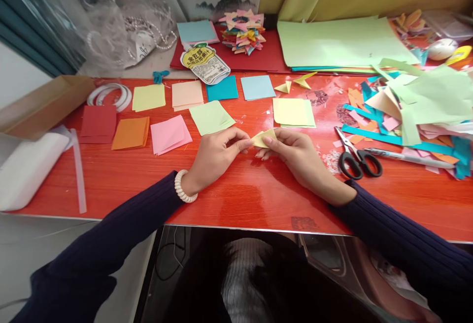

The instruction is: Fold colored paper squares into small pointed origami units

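Between my two hands, just above the red table (pixel 236 185), is a small folded piece of pale yellow paper (pixel 261 139). My left hand (pixel 219 153) pinches its left corner between thumb and fingers. My right hand (pixel 295 153) grips the right side, its thumb lying on top. Behind my right hand is a stack of pale yellow paper squares (pixel 291 112). Two folded yellow paper pieces (pixel 284 87) (pixel 305 81) stand beyond it. A stack of light green squares (pixel 211 117) lies just past my left hand.
Stacks of red (pixel 98 124), orange (pixel 130 133) and pink squares (pixel 171 134) lie left. Black-handled scissors (pixel 357 155), a pen (pixel 408 157) and paper scraps (pixel 428 101) are at right. A folded-paper ring stack (pixel 243 32) stands at the back. A tissue roll (pixel 33 170) lies far left.
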The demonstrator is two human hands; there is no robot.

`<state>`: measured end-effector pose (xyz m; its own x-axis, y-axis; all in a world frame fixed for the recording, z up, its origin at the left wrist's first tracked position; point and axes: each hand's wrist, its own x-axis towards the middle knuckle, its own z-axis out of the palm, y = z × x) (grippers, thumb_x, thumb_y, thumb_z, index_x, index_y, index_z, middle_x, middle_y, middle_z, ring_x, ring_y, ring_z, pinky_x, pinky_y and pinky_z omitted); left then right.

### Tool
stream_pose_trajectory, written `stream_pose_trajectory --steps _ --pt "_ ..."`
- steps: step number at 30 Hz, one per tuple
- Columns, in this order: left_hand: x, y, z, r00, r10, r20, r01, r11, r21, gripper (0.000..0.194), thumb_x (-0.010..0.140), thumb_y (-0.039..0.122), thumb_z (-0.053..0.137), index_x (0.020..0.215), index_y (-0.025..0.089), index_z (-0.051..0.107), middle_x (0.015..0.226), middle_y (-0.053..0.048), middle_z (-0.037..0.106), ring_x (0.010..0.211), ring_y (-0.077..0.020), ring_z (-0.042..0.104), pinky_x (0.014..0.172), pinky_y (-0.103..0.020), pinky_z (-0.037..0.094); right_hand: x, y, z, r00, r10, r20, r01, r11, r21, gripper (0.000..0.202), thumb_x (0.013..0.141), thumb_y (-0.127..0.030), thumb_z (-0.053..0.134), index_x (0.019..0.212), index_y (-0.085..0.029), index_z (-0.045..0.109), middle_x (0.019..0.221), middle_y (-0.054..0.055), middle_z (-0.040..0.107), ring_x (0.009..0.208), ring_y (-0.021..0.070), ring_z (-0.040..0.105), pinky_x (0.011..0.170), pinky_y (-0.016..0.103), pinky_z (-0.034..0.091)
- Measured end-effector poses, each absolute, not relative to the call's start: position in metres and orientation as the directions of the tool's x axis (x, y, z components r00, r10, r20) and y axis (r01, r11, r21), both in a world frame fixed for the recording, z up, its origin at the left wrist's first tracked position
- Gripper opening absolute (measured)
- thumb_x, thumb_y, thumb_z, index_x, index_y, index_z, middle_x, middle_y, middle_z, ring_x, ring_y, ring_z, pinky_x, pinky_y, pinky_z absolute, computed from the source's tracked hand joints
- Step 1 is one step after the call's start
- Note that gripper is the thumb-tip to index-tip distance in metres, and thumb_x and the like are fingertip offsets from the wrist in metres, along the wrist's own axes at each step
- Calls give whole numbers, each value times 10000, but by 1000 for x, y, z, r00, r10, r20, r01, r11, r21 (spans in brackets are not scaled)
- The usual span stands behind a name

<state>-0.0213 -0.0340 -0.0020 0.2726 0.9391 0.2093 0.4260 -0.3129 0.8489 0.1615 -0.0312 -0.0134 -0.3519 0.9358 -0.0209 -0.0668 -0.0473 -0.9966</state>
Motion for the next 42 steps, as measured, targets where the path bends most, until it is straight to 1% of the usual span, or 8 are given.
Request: stream_pose_trajectory --steps 14,17,22,24,29,33,36,42 --pt "-14 -33 -9 237 961 144 189 -191 963 73 837 244 566 842 173 548 796 0 604 753 -114 623 735 -253 506 161 -30 -15 -339 941 14 -23 7 -1000 168 850 -322 556 797 -168 596 720 20 638 663 121 611 670 274 498" --pt "-14 -34 -9 244 961 128 194 -178 965 83 842 253 561 856 171 560 786 -3 618 725 -116 634 726 -259 509 160 -31 -14 -325 946 5 -20 -2 -1000 178 843 -340 562 946 -198 589 730 1 636 668 126 618 689 285 508" --pt "-14 -34 -11 245 958 148 293 -218 931 146 848 259 552 976 190 572 814 -8 628 769 -119 616 733 -255 490 160 -32 -11 -313 949 -17 -25 -26 -999 425 813 -378 594 1203 -268 464 729 -18 630 673 144 636 690 297 518" --pt "-14 -34 -11 266 955 135 360 -228 904 181 843 294 562 995 199 583 823 -5 631 768 -114 599 716 -245 475 159 -33 -11 -298 954 -14 -16 -20 -1000 427 800 -384 610 1182 -255 469 712 -19 626 657 142 631 676 293 518" --pt "-15 -33 -7 316 946 74 445 -216 869 249 853 386 531 752 173 610 652 19 597 592 -88 523 582 -227 406 158 -32 -14 -298 954 -16 7 -14 -1000 380 794 -353 627 1120 -201 504 669 -19 621 631 128 624 638 270 514" --pt "-17 -32 -7 314 949 40 400 -170 901 241 849 371 537 746 166 610 638 9 595 590 -95 538 588 -230 419 159 -31 -13 -367 928 -68 20 -65 -998 230 814 -377 595 912 -169 577 723 18 645 642 131 634 629 276 529" --pt "-17 -32 -8 321 947 28 389 -158 907 238 851 359 534 743 163 615 636 3 597 595 -97 545 590 -230 428 159 -29 -10 -400 906 -140 55 -129 -990 249 804 -397 603 745 -159 564 716 36 652 614 134 639 605 278 536" --pt "-16 -33 -8 328 944 11 390 -147 909 216 857 322 527 761 154 622 670 -12 622 610 -100 566 607 -229 448 159 -28 -9 -388 910 -143 70 -125 -990 280 789 -410 620 742 -139 569 644 25 629 567 122 627 553 246 513"
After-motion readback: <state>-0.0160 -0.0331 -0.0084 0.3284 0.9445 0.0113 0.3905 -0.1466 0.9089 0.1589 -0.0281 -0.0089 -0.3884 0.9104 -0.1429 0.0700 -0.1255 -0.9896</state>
